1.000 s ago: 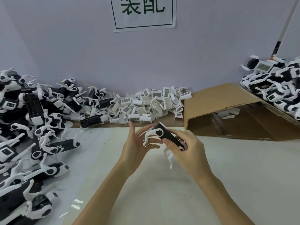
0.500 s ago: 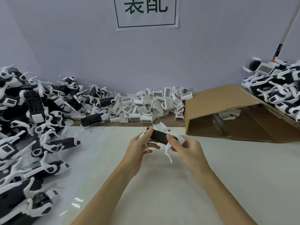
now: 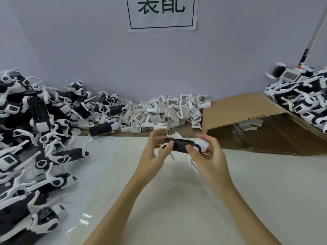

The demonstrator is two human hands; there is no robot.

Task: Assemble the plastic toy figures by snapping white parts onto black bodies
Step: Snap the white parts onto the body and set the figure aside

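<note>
Above the middle of the table I hold one toy figure, a black block-shaped body lying level with white legs hanging below. My left hand pinches its left end between thumb and fingers. My right hand grips the right end, thumb on the front of the body, fingers curled behind a rounded white part. A small white part pokes up behind the body. A heap of loose white barcode-labelled parts lies along the back wall.
Many black-and-white figures are piled at the left. Another pile sits at the far right on top of a tipped cardboard box. A paper sign hangs on the wall.
The figure has turned from tilted to level between my hands. My left hand went from an open palm beside it to pinching its left end. The view shifted slightly.
</note>
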